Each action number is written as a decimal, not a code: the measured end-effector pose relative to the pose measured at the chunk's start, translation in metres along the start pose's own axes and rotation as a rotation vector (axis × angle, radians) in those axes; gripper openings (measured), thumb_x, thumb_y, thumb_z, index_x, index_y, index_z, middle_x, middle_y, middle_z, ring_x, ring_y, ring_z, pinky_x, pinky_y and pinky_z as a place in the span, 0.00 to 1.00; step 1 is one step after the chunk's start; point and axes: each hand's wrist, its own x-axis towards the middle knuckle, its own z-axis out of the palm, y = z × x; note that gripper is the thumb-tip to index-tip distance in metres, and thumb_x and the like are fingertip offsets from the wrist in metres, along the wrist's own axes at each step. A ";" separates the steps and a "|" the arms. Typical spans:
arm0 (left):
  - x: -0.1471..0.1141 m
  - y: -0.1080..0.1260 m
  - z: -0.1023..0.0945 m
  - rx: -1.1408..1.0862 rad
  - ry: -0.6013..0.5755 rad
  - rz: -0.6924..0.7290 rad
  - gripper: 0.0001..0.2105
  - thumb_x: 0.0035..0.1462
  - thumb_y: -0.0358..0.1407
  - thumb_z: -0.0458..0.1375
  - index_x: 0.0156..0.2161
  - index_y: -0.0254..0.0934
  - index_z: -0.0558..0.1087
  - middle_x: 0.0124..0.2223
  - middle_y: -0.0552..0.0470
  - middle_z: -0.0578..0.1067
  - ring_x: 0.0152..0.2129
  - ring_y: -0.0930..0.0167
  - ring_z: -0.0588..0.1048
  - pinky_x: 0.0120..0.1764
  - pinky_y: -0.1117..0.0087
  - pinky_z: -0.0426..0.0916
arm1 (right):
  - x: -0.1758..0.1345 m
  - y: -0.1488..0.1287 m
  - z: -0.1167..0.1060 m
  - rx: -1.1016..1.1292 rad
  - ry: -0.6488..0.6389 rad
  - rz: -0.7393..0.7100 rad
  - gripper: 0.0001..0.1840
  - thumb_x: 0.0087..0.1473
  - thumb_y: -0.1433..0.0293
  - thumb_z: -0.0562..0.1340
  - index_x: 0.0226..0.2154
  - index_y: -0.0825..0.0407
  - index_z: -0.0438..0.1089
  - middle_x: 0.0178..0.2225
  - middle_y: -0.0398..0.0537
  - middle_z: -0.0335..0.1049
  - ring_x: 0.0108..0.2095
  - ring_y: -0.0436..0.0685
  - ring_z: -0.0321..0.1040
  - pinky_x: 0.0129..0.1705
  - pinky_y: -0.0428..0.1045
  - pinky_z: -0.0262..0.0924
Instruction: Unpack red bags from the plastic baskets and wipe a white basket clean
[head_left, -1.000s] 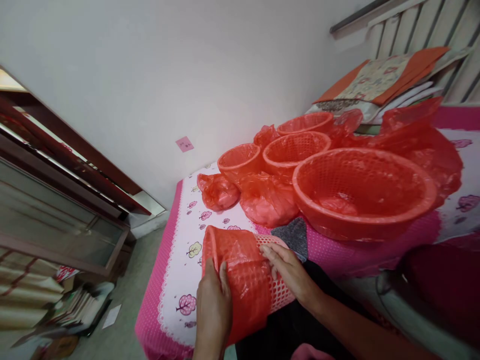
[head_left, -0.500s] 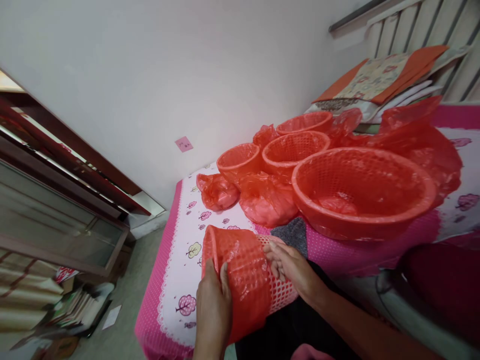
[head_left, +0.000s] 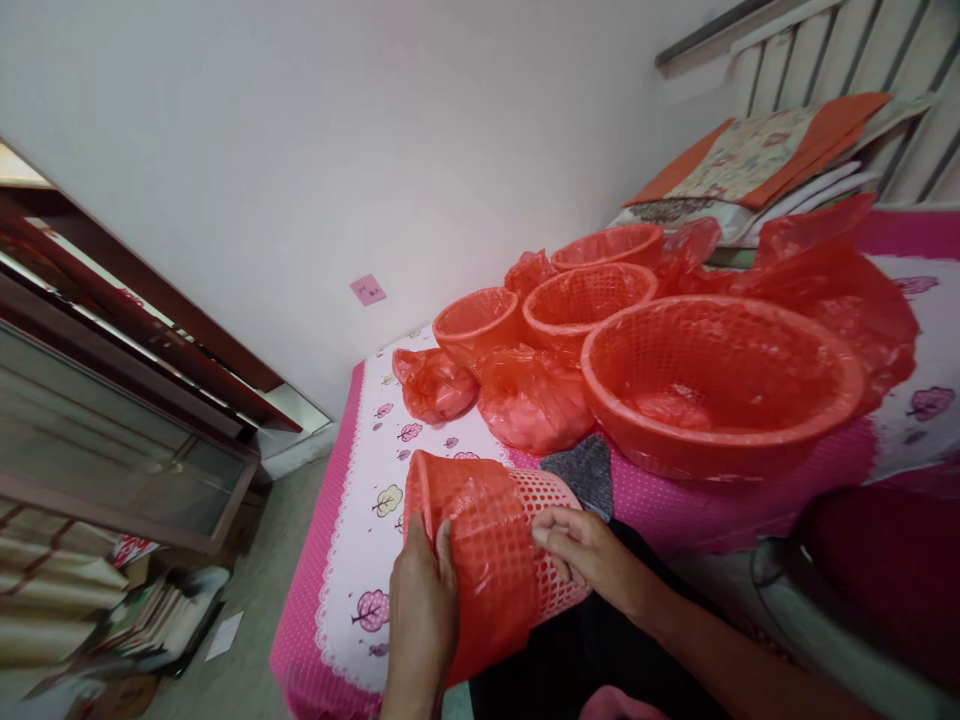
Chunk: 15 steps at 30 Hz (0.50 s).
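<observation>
A pink mesh plastic basket [head_left: 559, 592] lies on its side above my lap, its mouth facing left. A red plastic bag [head_left: 491, 540] is stretched round its outside from the rim to about halfway, leaving the lattice at the base end bare. My left hand [head_left: 426, 600] grips the rim end, thumb over the bag. At the bag's edge on the lattice is my right hand [head_left: 581, 555], fingers curled together; whether plastic is pinched between them is hidden.
Several baskets lined with red bags, one large [head_left: 720, 370], stand on the patterned bedspread [head_left: 352, 560]. Two bunched red bags [head_left: 532, 400] lie before them, near a grey cloth [head_left: 585, 472]. Folded bedding [head_left: 772, 150] is at back right, a dark red stool [head_left: 885, 570] at right.
My right hand's spread fingers have drawn together and shifted slightly down along the basket's side. The basket and my left hand have barely moved.
</observation>
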 end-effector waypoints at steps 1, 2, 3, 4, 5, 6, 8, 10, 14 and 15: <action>0.000 0.000 0.000 -0.001 0.000 0.005 0.18 0.70 0.42 0.46 0.52 0.33 0.71 0.45 0.32 0.83 0.47 0.52 0.81 0.45 0.58 0.72 | -0.002 0.000 0.003 0.002 -0.033 -0.006 0.17 0.48 0.54 0.68 0.29 0.50 0.70 0.22 0.38 0.68 0.19 0.47 0.57 0.21 0.44 0.48; 0.000 0.000 0.000 -0.003 0.000 0.011 0.18 0.70 0.42 0.46 0.53 0.33 0.71 0.45 0.33 0.83 0.47 0.52 0.81 0.44 0.58 0.73 | -0.003 0.001 0.005 0.005 -0.075 -0.006 0.16 0.46 0.56 0.69 0.29 0.51 0.69 0.21 0.38 0.67 0.20 0.47 0.59 0.23 0.44 0.50; 0.001 0.000 0.000 -0.005 0.003 0.015 0.18 0.70 0.42 0.46 0.53 0.33 0.71 0.45 0.33 0.83 0.47 0.53 0.82 0.44 0.59 0.73 | -0.004 0.003 0.008 0.010 -0.116 0.000 0.15 0.45 0.58 0.70 0.28 0.51 0.69 0.21 0.37 0.66 0.21 0.47 0.59 0.23 0.44 0.51; 0.001 0.000 0.000 -0.007 0.007 0.019 0.18 0.70 0.42 0.46 0.52 0.34 0.71 0.45 0.34 0.83 0.46 0.53 0.82 0.44 0.59 0.73 | -0.004 0.006 0.009 0.013 -0.139 0.009 0.14 0.44 0.60 0.69 0.26 0.50 0.67 0.20 0.37 0.65 0.21 0.47 0.59 0.23 0.44 0.52; 0.001 0.000 0.000 -0.008 0.012 0.021 0.17 0.70 0.42 0.46 0.52 0.35 0.71 0.45 0.35 0.83 0.46 0.54 0.82 0.44 0.60 0.73 | -0.004 0.009 0.010 0.009 -0.147 0.021 0.13 0.44 0.61 0.69 0.25 0.50 0.66 0.19 0.36 0.63 0.20 0.47 0.58 0.23 0.44 0.51; 0.001 0.000 0.000 -0.006 0.015 0.019 0.17 0.70 0.42 0.47 0.52 0.35 0.71 0.46 0.35 0.83 0.46 0.55 0.82 0.45 0.60 0.73 | -0.003 0.012 0.009 0.000 -0.139 0.033 0.12 0.44 0.62 0.68 0.24 0.50 0.64 0.18 0.36 0.63 0.19 0.46 0.56 0.22 0.43 0.50; 0.001 0.000 -0.001 0.005 0.017 0.007 0.17 0.70 0.43 0.47 0.53 0.35 0.71 0.48 0.34 0.83 0.46 0.55 0.82 0.46 0.60 0.72 | -0.001 0.015 0.004 -0.022 -0.106 0.043 0.10 0.45 0.63 0.65 0.24 0.49 0.65 0.19 0.37 0.67 0.17 0.46 0.55 0.21 0.43 0.49; 0.001 0.000 -0.001 0.013 0.004 -0.010 0.18 0.70 0.43 0.46 0.54 0.34 0.70 0.49 0.33 0.82 0.47 0.54 0.82 0.46 0.59 0.72 | -0.001 0.014 -0.002 -0.027 -0.087 0.040 0.09 0.46 0.62 0.63 0.27 0.50 0.67 0.22 0.40 0.71 0.17 0.46 0.56 0.20 0.43 0.48; 0.002 0.003 -0.001 0.032 -0.010 -0.013 0.19 0.70 0.43 0.46 0.53 0.33 0.70 0.47 0.32 0.82 0.46 0.53 0.82 0.45 0.59 0.72 | -0.004 0.007 -0.001 -0.028 -0.090 0.017 0.15 0.52 0.55 0.63 0.27 0.49 0.65 0.17 0.35 0.62 0.16 0.47 0.54 0.20 0.43 0.46; 0.002 0.003 -0.001 0.033 -0.009 -0.007 0.19 0.70 0.43 0.46 0.53 0.33 0.70 0.47 0.32 0.82 0.45 0.53 0.82 0.44 0.59 0.72 | -0.005 0.007 0.001 -0.030 -0.110 0.013 0.16 0.51 0.55 0.64 0.26 0.48 0.64 0.16 0.34 0.60 0.17 0.47 0.54 0.21 0.43 0.47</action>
